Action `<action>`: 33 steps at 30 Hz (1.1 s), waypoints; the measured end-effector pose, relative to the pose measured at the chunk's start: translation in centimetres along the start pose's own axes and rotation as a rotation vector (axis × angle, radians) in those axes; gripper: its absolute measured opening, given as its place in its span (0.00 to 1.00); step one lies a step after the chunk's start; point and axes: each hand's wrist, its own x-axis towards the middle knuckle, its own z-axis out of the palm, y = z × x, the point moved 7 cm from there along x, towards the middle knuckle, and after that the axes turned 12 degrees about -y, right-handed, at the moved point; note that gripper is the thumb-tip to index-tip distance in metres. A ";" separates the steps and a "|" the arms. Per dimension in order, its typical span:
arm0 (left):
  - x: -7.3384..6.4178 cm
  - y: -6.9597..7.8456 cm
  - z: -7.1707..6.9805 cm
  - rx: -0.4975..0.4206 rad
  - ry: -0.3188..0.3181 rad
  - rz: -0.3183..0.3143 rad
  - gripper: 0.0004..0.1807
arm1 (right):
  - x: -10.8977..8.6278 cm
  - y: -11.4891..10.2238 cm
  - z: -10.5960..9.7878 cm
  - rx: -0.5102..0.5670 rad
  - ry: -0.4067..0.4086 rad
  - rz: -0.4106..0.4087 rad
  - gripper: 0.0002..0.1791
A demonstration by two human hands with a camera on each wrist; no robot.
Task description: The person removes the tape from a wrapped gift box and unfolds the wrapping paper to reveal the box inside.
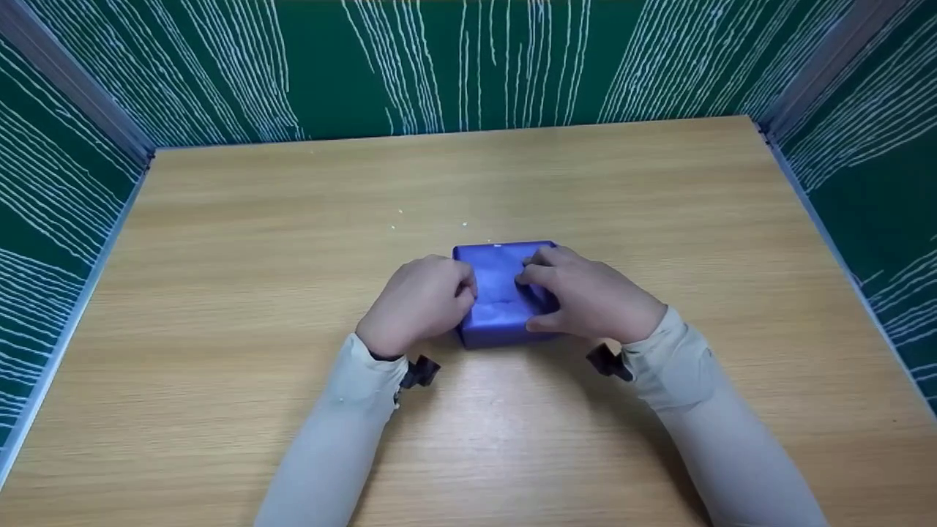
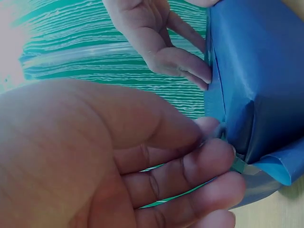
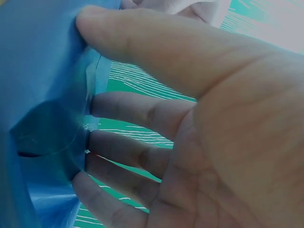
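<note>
A box wrapped in shiny blue-purple paper [image 1: 494, 282] lies on the table between both hands. My left hand [image 1: 424, 304] is at its left end; in the left wrist view the thumb and fingertips pinch the edge of the wrapping paper [image 2: 280, 167] near a corner, where a loose flap curls out. My right hand [image 1: 596, 296] rests at the box's right side, fingers spread over the top and thumb at the near edge. In the right wrist view its fairly straight fingers [image 3: 130, 111] touch the paper, beside a folded, hollowed-in end.
The light wooden table [image 1: 241, 293] surrounds the box. Several tiny white scraps [image 1: 395, 219] lie behind it. Green panels with white streaks [image 1: 468, 66] stand along the back and both sides. Dark wrist cameras [image 1: 421, 371] sit at the sleeves.
</note>
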 end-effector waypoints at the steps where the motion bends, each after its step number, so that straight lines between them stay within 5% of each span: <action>1: 0.0 0.0 0.0 -0.002 0.004 0.001 0.09 | 0.0 0.0 0.0 -0.003 0.002 -0.005 0.32; 12: 0.1 -0.3 0.0 -0.072 -0.005 -0.033 0.09 | 0.1 0.0 0.0 0.002 -0.011 0.005 0.32; 33: -0.3 -0.4 -0.7 -0.046 0.001 -0.005 0.13 | 0.1 0.0 0.1 -0.006 -0.011 0.008 0.32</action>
